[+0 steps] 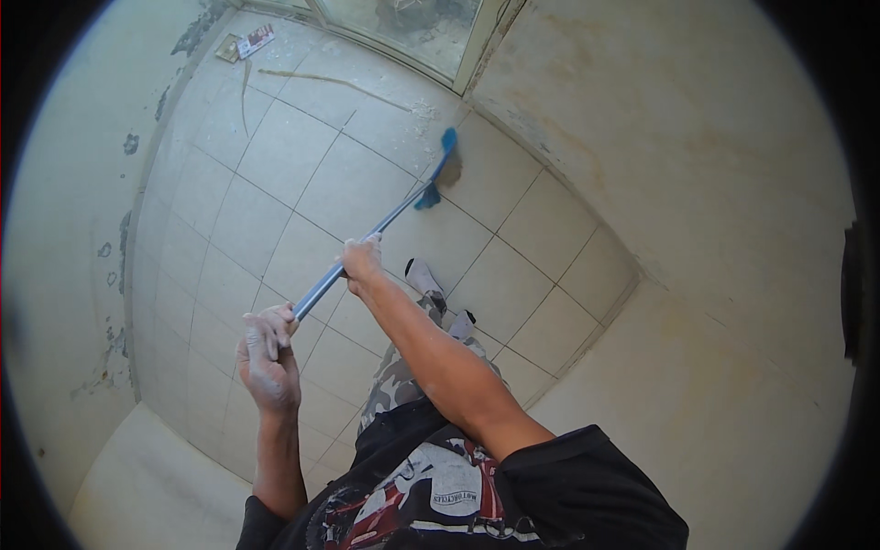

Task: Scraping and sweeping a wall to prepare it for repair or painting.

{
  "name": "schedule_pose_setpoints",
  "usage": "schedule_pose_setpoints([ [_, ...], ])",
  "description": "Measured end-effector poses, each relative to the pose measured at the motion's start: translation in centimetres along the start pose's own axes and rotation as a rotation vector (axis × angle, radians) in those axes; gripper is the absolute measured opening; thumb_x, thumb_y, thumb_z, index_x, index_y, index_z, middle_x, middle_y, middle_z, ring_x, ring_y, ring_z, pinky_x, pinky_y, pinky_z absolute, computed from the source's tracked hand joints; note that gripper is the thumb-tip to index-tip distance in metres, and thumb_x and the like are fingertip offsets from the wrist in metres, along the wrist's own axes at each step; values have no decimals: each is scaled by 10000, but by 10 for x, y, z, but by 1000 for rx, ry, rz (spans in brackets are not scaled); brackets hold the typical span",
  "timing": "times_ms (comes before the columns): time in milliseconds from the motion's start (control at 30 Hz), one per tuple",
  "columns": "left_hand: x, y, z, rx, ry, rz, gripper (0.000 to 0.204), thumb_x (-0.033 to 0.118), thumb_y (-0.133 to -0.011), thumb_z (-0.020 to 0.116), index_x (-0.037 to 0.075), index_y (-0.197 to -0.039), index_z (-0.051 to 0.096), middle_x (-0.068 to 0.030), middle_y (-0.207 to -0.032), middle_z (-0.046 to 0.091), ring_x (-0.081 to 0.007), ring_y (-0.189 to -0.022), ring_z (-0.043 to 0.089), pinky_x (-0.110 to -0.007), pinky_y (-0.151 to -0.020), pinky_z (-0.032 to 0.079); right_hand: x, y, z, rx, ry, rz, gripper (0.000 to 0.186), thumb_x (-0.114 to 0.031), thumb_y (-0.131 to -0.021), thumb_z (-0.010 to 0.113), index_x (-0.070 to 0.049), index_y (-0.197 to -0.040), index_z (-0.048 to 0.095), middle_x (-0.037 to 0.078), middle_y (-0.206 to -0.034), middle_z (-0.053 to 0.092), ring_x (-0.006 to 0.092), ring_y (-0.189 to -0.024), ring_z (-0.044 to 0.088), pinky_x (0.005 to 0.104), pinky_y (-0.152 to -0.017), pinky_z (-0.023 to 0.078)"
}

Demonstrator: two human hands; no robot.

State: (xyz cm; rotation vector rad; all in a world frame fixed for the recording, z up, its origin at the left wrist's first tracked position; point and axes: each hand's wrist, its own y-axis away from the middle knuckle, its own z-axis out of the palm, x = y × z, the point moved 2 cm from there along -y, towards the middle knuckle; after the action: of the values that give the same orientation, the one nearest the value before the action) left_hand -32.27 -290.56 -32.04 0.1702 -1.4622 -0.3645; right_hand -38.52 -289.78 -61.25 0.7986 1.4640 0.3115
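A long grey-blue pole [321, 290] runs diagonally from the lower left to a blue broom or mop head [447, 147] resting on the tiled floor at the upper middle. My left hand [269, 360], dusted white, is closed at the pole's near end. My right hand [363, 261], also powdery, grips the pole farther along. A brownish patch [453, 172] lies beside the blue head, with pale crumbs [422, 115] scattered just beyond it. My socked feet [423, 279] stand on the tiles below the pole.
Two long thin strips [335, 83] lie near a glass door [417, 37] at the back, along with flat packets or cards [256, 42] in the back left corner. Walls with peeling, stained paint [660, 128] enclose the tiled floor [284, 165] on both sides.
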Motion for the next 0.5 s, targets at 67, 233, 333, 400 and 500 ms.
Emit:
schedule_pose_setpoints([
  [67,35,12,-2,-1,-11,54,428,206,-988,299,93,-578,353,-37,-632,394,-192,-775,463,-399,-932,352,-104,54,-19,107,-857,391,599,-45,-808,441,10,-1304,109,98,-759,442,153,-519,482,289,-399,412],
  [233,22,41,20,-321,89,31,439,239,-976,330,91,-564,356,-47,-621,405,-207,-755,467,-388,-885,366,-80,127,-101,385,-767,373,790,-46,-791,449,72,-1365,-81,208,-941,488,172,-631,534,291,-490,468],
  [333,-48,47,46,-331,148,-208,439,222,-973,339,57,-567,361,-59,-618,421,-197,-745,468,-384,-860,376,14,132,-148,573,-646,527,814,-89,-779,473,44,-1378,-63,272,-1094,433,242,-709,581,324,-590,500],
  [400,-105,34,70,-353,83,-351,449,254,-983,335,74,-573,364,-42,-626,404,-192,-767,485,-373,-878,385,74,115,-152,706,-876,552,439,-13,-783,450,-22,-1191,288,163,-772,456,215,-542,520,352,-391,440],
  [500,-162,15,108,-319,22,-503,434,258,-977,372,71,-586,387,-34,-634,408,-170,-755,477,-341,-833,390,164,36,-240,-114,929,366,89,5,-745,475,-40,-796,534,116,-668,529,193,-566,539,350,-431,417],
])
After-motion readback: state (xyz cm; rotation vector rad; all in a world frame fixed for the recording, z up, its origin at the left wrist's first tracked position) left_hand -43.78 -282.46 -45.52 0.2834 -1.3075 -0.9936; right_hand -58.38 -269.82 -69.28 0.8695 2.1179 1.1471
